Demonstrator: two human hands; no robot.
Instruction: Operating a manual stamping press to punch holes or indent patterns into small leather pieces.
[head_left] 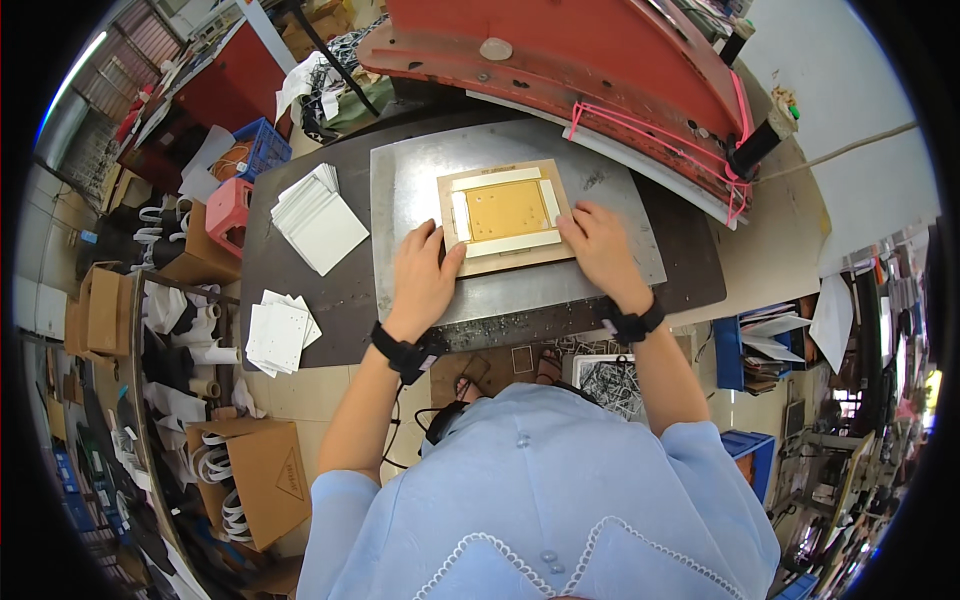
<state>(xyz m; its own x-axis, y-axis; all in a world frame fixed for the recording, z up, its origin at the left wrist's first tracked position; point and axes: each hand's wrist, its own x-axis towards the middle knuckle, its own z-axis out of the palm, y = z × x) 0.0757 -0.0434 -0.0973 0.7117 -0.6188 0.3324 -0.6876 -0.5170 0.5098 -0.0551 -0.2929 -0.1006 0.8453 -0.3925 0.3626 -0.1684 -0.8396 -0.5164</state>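
A flat, square wooden cutting die (508, 208) with a yellow centre and pale strips around it lies on a metal plate (410, 170). My left hand (422, 278) grips its left edge, thumb near the front corner and fingers along the side. At the opposite edge, my right hand (608, 255) has its thumb and curled fingers on the board, slightly blurred. What lies beneath the die is hidden. A fanned stack of white rectangular sheets (322, 225) rests left of the plate. Nearer me is a smaller pile of white sheets with small holes (280, 335).
A red press head (560, 50) with pink cord overhangs the back right. Dark scraps litter the front edge of the dark table (685, 285). A white bin of scraps (612, 388) stands below. Cardboard boxes (262, 480) sit at left, blue crates (728, 350) at right.
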